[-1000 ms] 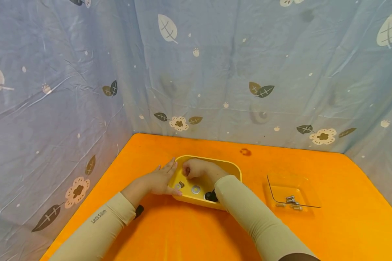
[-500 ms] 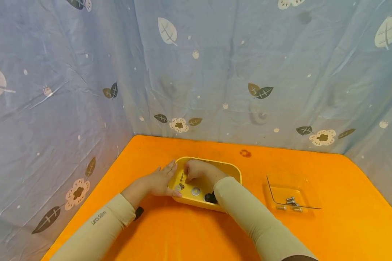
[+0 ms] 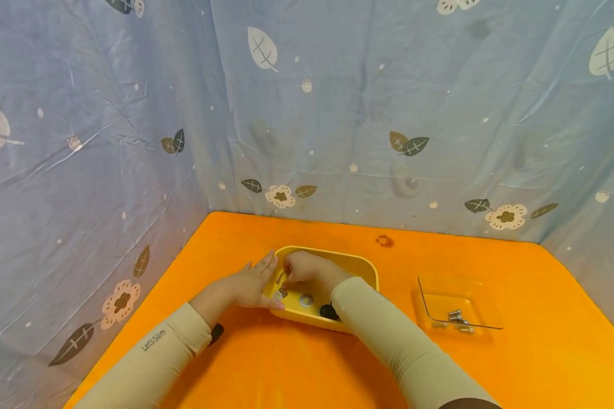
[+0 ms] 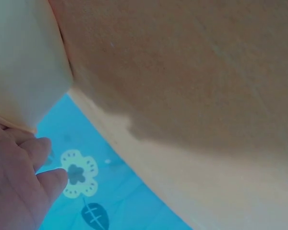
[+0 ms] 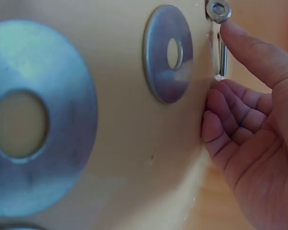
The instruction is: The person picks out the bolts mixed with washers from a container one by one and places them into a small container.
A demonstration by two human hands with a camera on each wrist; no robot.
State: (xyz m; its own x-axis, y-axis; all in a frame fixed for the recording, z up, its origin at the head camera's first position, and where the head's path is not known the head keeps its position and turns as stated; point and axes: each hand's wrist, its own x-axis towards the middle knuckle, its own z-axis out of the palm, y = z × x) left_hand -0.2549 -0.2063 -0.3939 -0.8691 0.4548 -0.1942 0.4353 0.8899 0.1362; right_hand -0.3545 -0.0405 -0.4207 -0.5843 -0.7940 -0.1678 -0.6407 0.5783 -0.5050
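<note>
Spread across the left end of a yellow bin (image 3: 345,254), my left hand (image 3: 248,286) has its fingertips by the far corner and its thumb over the near rim. My right hand (image 3: 307,268) reaches down inside that bin. In the right wrist view its thumb touches the head of a hex-socket bolt (image 5: 212,13), while the other fingers bend loosely. A slim metal pin (image 5: 223,60) lies between thumb and fingers, apparently not pinched. Close to the camera are a large flat washer (image 5: 72,120) and a second washer (image 5: 158,57). Some contents are hidden behind the right arm.
A black object (image 3: 329,312) lies in the bin beside the right wrist. To the right stands a clear open box (image 3: 423,298) with several bolts (image 3: 455,315). Patterned blue curtains (image 3: 307,113) enclose the orange table (image 3: 266,363) at the back and sides.
My right hand has shifted slightly toward the bin's left end and the bolt. The pin, hidden at first, came into view and now lies more slanted. The left hand has stayed put.
</note>
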